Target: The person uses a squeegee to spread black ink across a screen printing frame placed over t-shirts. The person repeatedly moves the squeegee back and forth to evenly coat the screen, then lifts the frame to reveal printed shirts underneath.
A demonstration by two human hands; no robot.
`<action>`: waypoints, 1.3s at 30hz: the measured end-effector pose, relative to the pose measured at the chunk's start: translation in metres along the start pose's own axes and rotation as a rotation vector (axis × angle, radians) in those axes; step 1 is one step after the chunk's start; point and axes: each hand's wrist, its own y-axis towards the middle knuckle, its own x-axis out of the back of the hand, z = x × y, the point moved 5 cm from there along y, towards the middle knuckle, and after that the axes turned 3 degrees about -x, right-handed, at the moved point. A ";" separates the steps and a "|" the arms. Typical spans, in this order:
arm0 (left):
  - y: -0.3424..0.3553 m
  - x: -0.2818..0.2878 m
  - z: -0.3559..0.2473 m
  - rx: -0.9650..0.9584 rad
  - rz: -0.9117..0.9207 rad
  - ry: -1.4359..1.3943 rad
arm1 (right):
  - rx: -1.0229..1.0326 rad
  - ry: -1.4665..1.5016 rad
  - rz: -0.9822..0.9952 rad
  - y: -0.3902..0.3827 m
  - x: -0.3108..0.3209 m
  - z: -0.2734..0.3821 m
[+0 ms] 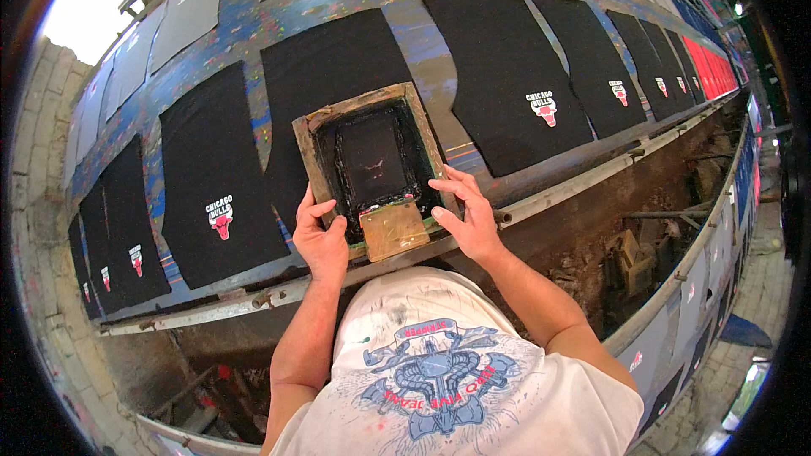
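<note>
A wooden screen-printing frame [429, 137] with a dark mesh [372, 148] lies over a black fabric panel [334, 55] on the long table. My left hand [323, 241] grips its near left corner, thumb over the rim. My right hand [470, 218] holds the near right corner, with its fingers bent over the side rail. Between the two hands a brown, flat squeegee [395, 230] leans on the frame's near end, stained with dark and pinkish ink. A faint light mark shows in the mesh. Whatever is beneath the frame is hidden.
Black panels with a small red-and-white bull-head print lie to the left [207, 143] and right [524, 76]. Grey panels [193, 13] line the far side of the paint-spotted table [422, 42]. A metal rail [583, 179] runs along the near edge. Beyond it lies a dark, cluttered gap [629, 253].
</note>
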 end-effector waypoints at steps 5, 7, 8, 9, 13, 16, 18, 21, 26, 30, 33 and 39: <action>0.000 0.000 0.002 0.009 -0.010 0.014 | -0.003 0.021 0.008 0.000 0.000 -0.003; 0.000 0.000 0.004 0.032 -0.014 -0.007 | 0.002 0.028 0.006 0.000 0.001 -0.004; 0.000 0.000 0.005 0.041 -0.022 0.006 | 0.008 0.028 0.005 0.000 0.001 -0.004; 0.000 0.000 0.006 0.046 -0.018 -0.015 | 0.015 0.028 0.004 0.000 0.001 -0.004; 0.000 0.001 0.007 0.052 -0.017 -0.016 | 0.003 0.039 0.002 0.000 0.002 -0.007; 0.000 0.002 0.008 0.060 -0.018 -0.008 | -0.003 0.050 0.002 0.000 0.002 -0.008; 0.000 0.002 0.008 0.063 -0.020 -0.012 | -0.008 0.052 0.000 0.000 0.002 -0.008; 0.000 0.001 0.006 0.057 -0.015 -0.015 | -0.012 0.051 -0.004 -0.001 0.002 -0.008; 0.000 0.002 0.006 0.065 -0.013 0.028 | -0.007 0.086 -0.038 -0.001 0.002 -0.013; 0.001 0.003 0.008 0.073 -0.014 -0.002 | -0.029 0.154 -0.126 -0.001 0.001 -0.013; 0.002 0.004 0.011 0.080 -0.005 -0.026 | 0.174 -0.077 -0.197 -0.012 0.003 0.009; 0.003 0.007 0.016 0.101 0.024 0.047 | 0.529 -0.328 0.131 -0.025 -0.021 0.054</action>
